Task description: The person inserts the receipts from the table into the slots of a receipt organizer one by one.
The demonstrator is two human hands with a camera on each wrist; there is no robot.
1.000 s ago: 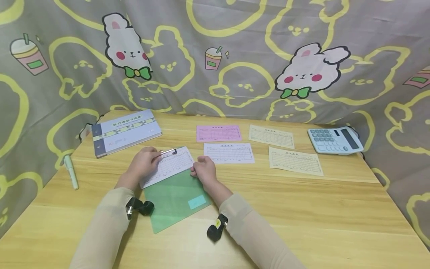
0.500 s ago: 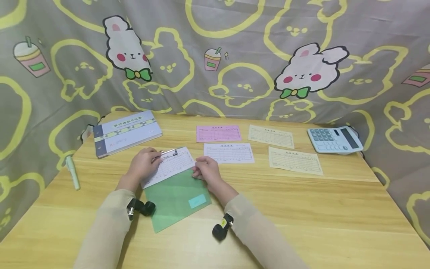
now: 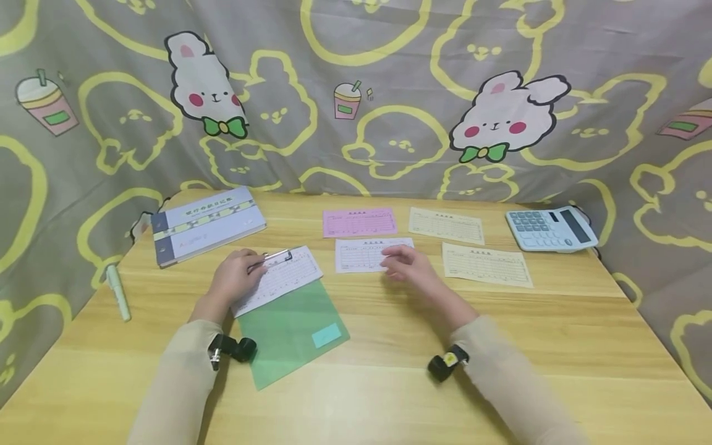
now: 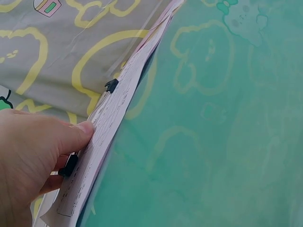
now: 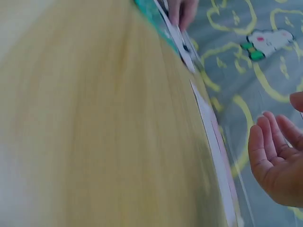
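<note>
Green board (image 3: 295,337): lies flat on the table before you, your landmark for all places; a pale blue label (image 3: 326,335) sits at its near right corner.
Metal clip (image 3: 278,255): at the board's far edge, over the clipped form (image 3: 292,276).
Your left hand (image 3: 235,278): at the board's far left corner; thumb and fingers pinched together on the metal clip, thumb tip on the clipped form.
Your right hand (image 3: 410,271): right of the board, raised over the loose white slip (image 3: 356,256); fingers loosely curved, thumb apart from them, palm holding nothing.
Other slips: pink slip (image 3: 358,222) beyond the board to the right; two cream slips (image 3: 487,264) farther right.
Calculator (image 3: 550,230): well to the board's right.
Ledger (image 3: 210,225): beyond the board, to the left.
Pen (image 3: 118,293): left of the board.
</note>
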